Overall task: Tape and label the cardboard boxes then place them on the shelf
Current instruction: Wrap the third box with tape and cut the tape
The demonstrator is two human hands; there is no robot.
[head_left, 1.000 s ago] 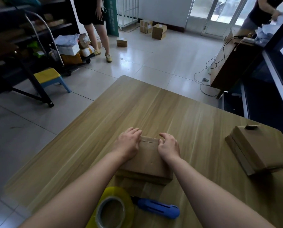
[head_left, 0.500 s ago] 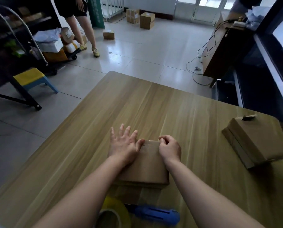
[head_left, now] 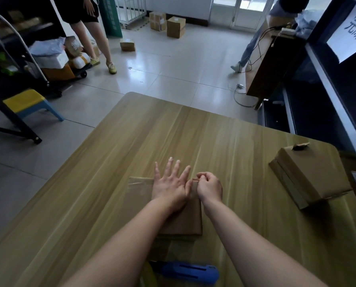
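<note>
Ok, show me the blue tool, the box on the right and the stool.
Blue tool (head_left: 190, 271): head view, middle of its body.
Right box (head_left: 319, 172): head view, top face.
Stool (head_left: 22, 98): head view, yellow seat.

Table (head_left: 173, 131): one flat box (head_left: 185, 220) lies near the front edge. Left hand (head_left: 168, 187) rests palm-down on the box, fingers straight and spread, tips past its far edge. Right hand (head_left: 210, 188) sits at the far right corner of the box, fingers curled (what they pinch, if anything, cannot be told). Glossy tape (head_left: 141, 184) covers the far left corner. A second box (head_left: 309, 179) lies tilted at the right edge. A blue handle (head_left: 191, 272) lies nearest the camera.
</note>
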